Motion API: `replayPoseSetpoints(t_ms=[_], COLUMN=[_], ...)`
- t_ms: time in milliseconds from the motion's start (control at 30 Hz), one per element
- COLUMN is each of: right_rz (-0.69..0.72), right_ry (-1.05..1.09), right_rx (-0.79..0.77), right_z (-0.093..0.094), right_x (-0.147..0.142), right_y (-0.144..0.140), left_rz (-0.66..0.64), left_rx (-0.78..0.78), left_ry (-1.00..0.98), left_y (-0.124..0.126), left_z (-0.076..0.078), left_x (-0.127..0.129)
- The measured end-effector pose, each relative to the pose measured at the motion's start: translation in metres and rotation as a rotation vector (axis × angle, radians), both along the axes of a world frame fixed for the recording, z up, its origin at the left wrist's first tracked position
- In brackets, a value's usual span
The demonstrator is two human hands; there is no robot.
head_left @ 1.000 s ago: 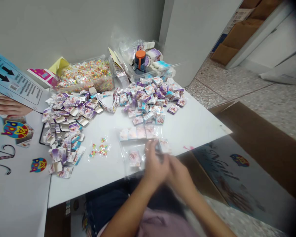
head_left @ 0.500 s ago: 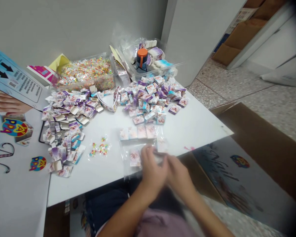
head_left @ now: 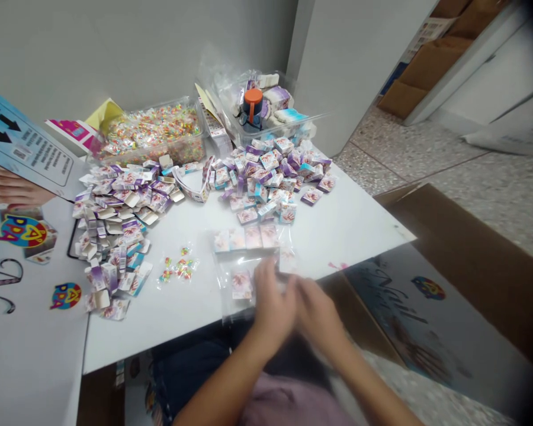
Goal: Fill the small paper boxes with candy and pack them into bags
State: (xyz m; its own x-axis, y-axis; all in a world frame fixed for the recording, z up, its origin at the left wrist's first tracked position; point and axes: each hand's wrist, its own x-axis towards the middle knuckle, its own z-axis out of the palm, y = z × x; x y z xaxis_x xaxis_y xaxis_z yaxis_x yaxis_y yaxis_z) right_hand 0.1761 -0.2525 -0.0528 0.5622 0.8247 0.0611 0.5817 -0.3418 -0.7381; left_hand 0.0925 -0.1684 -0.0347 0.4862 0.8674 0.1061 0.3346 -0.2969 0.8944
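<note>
My left hand (head_left: 273, 302) and my right hand (head_left: 315, 313) meet at the table's front edge, fingers bent together and blurred. Whatever they pinch between them is hidden. Beside my left hand lies a clear plastic bag (head_left: 228, 305) with one small printed box (head_left: 241, 285) showing in it. Just beyond, a row of several small boxes (head_left: 253, 236) lies under clear plastic, and another pale box (head_left: 288, 259) sits behind my fingers. A few wrapped, colourful small pieces (head_left: 180, 267) lie to the left.
Open small boxes (head_left: 128, 195) are heaped at left, and closed ones (head_left: 270, 177) at back centre. Behind them stand a tub of colourful wrapped pieces (head_left: 155, 127) and a clear bin (head_left: 288, 127) with an orange-lidded mug (head_left: 253, 106). A large carton (head_left: 471, 254) stands at right.
My hands stay together at the table edge, their fingers shifting slightly. The whole view has moved a little; the boxes and bags lie as before.
</note>
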Motion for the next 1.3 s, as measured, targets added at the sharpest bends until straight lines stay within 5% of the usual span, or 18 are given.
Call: replayPoseSetpoints(t_ms=[300,433,600,1300], right_rz=[0.007,-0.003,-0.004,0.053], right_ry=[-0.093,-0.103,-0.075,-0.069], right_rx=[0.018,0.016,0.021,0.139], right_z=[-0.004,-0.001,-0.006,-0.007], right_x=[-0.001,-0.001,-0.001,0.005], right_y=[0.003,0.002,0.001,0.000], left_rz=[0.033,0.156,-0.070,-0.258], left_rx=[-0.138,-0.005,-0.081,-0.196], left_ry=[-0.020,-0.019,0.030,0.079], left_y=[0.011,0.001,-0.006,0.017], left_z=[0.002,0.003,0.009,0.013], left_x=[0.004,0.000,-0.002,0.007])
